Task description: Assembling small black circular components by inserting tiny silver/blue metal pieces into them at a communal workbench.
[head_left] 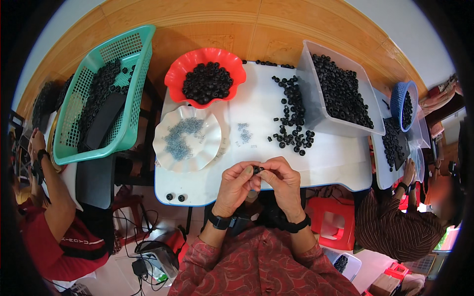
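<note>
Your left hand (236,181) and right hand (280,178) pinched one small black rubber ring (257,170) between their fingertips above the white bench (256,103), near loose black rings (292,123)

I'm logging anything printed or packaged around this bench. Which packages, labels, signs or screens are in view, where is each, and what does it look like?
Printed strip: on the red sleeve of the person at lower left; a dark band with small pale lettering.
Cardboard box: on the floor at lower right; small, brown, partly cut off.
Watches: on both wrists of the person's own hands; black, faces not visible.
No signs or lit screens show.
</note>
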### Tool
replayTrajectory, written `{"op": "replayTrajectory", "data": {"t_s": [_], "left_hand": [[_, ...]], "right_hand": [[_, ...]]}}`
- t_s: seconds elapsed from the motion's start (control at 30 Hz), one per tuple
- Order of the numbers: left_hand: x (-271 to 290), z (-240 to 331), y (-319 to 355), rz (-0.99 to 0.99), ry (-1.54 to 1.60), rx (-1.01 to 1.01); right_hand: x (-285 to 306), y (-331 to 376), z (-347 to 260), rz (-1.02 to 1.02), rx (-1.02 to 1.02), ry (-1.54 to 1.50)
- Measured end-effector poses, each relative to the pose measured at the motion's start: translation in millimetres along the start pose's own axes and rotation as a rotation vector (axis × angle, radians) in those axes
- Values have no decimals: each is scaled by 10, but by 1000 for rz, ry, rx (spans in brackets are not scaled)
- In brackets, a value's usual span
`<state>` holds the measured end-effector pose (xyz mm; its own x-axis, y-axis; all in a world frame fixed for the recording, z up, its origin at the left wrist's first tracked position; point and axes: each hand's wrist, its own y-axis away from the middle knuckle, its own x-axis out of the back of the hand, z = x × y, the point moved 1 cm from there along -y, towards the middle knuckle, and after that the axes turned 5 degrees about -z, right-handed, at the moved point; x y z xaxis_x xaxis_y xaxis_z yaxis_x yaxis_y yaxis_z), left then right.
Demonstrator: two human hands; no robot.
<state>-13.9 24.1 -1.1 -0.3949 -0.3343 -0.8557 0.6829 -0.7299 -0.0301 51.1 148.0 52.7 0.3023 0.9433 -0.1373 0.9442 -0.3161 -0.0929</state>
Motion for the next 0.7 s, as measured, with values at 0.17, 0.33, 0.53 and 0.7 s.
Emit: {"op": "replayTrajectory", "data": {"t_s": [0.17, 0.33, 0.53, 0.7], "left_hand": [[-20, 2, -3, 14, -11, 1], [-20, -4, 0, 29, -21, 5], [-41, -10, -1, 44, -22, -7], [-42, -16, 0, 59, -42, -8]], "right_hand": [[2, 1, 11, 1, -2, -8], [-3, 3, 4, -6, 4, -9], [-2, 8, 8, 6, 21, 63], [-14, 21, 17, 26, 61, 186]]}}
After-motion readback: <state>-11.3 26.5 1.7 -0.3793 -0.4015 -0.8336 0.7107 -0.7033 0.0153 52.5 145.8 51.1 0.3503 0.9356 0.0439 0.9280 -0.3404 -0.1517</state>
